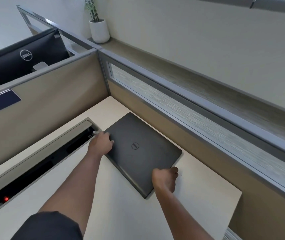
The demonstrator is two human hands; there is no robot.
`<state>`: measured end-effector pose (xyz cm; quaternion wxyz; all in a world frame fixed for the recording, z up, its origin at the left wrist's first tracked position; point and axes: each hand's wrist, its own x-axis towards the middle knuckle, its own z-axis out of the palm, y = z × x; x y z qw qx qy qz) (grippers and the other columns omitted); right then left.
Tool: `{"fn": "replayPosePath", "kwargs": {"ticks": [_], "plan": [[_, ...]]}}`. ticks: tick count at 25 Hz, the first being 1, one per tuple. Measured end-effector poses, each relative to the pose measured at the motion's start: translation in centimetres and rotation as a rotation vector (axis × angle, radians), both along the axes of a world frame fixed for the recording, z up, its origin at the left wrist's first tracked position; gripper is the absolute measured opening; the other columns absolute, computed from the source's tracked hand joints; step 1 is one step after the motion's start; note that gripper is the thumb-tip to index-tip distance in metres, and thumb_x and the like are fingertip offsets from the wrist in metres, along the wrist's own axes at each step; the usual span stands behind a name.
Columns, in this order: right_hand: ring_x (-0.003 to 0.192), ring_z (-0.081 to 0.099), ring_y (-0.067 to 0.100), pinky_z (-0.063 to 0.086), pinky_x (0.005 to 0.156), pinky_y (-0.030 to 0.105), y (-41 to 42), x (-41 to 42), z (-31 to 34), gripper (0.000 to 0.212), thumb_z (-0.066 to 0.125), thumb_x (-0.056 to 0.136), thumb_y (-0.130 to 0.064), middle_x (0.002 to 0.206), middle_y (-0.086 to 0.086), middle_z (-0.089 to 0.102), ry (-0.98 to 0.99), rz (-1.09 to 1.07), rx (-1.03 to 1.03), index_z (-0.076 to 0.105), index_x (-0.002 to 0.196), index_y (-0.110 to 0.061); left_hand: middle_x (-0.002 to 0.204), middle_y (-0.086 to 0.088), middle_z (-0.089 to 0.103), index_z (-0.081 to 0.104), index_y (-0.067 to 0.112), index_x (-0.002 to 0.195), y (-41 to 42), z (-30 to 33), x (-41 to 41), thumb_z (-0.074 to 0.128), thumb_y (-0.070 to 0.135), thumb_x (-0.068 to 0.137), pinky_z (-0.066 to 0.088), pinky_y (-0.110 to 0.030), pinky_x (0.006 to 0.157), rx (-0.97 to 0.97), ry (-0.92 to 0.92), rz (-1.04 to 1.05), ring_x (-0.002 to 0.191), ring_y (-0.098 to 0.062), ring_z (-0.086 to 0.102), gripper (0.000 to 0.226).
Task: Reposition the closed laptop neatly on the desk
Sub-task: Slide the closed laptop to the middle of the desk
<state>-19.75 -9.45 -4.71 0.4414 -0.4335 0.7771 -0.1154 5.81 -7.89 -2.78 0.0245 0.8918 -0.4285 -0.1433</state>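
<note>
A closed dark grey laptop (141,151) with a round logo on its lid lies flat on the cream desk (124,210), turned at an angle to the desk's edges. My left hand (102,142) grips the laptop's left edge, fingers curled over it. My right hand (166,177) holds the edge at the near right corner, thumb on the lid. Both forearms reach in from the bottom of the view.
An open cable trough (39,161) with a raised flap and a red light runs along the desk's left side, right beside my left hand. Beige partition panels (51,101) wall the desk at the back and right. A black monitor (24,56) and a white plant pot (99,31) stand beyond.
</note>
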Motion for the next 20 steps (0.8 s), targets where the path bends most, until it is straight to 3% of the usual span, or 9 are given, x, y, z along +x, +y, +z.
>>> {"fn": "replayPosePath", "kwargs": {"ticks": [9, 20], "plan": [[0.117, 0.056, 0.04, 0.054, 0.088, 0.046, -0.5, 1.1, 0.1, 0.047, 0.057, 0.087, -0.013, 0.131, 0.022, 0.046, 0.043, -0.063, 0.021, 0.039, 0.128, 0.003, 0.138, -0.025, 0.047, 0.044, -0.002, 0.13, -2.2, -2.0, 1.2, 0.056, 0.039, 0.09, 0.041, -0.053, 0.102, 0.047, 0.027, 0.119, 0.131, -0.043, 0.042, 0.059], [0.12, 0.054, 0.041, 0.052, 0.089, 0.044, -2.3, 0.7, -0.9, 0.057, 0.065, 0.079, -0.014, 0.132, 0.023, 0.048, -0.054, -0.191, 0.099, 0.042, 0.127, 0.004, 0.137, -0.016, 0.049, 0.046, 0.006, 0.131, -3.0, -2.0, 1.8, 0.065, 0.046, 0.081, 0.033, -0.054, 0.102, 0.102, 0.053, 0.292, 0.129, -0.035, 0.045, 0.067]]}}
